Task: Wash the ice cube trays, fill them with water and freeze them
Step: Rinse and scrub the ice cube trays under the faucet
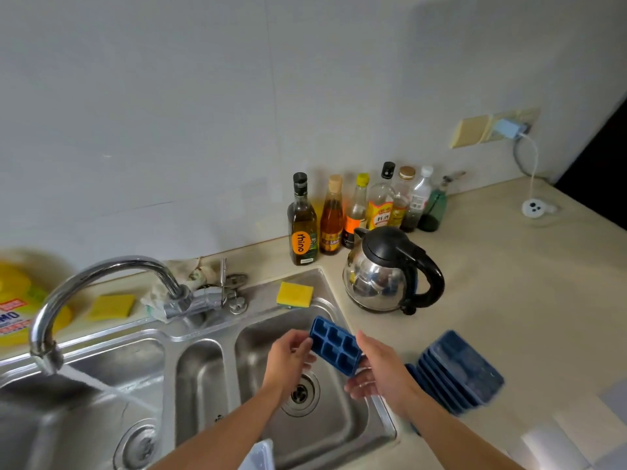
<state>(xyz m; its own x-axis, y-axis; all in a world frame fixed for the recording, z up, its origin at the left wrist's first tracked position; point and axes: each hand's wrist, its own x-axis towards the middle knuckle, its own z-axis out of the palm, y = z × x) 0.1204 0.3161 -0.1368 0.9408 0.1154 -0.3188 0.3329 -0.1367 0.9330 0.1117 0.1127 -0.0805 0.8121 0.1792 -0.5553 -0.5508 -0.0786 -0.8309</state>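
A blue ice cube tray (334, 344) is held level over the right sink basin (325, 422), cavities facing up. My left hand (293, 356) grips its left edge with curled fingers. My right hand (376, 366) supports its right end from below, fingers spread under it. A stack of several more blue trays (458, 371) lies on the counter just right of the sink. The tap (101, 293) is swung over the left basin (95, 401), and water runs from its spout.
A steel kettle (390, 273) stands behind the sink's right corner, with a row of bottles (366, 208) against the wall. Yellow sponges (294, 294) lie on the sink rim. A yellow detergent bottle (17, 300) stands far left. A white container edge (259, 456) shows at the bottom.
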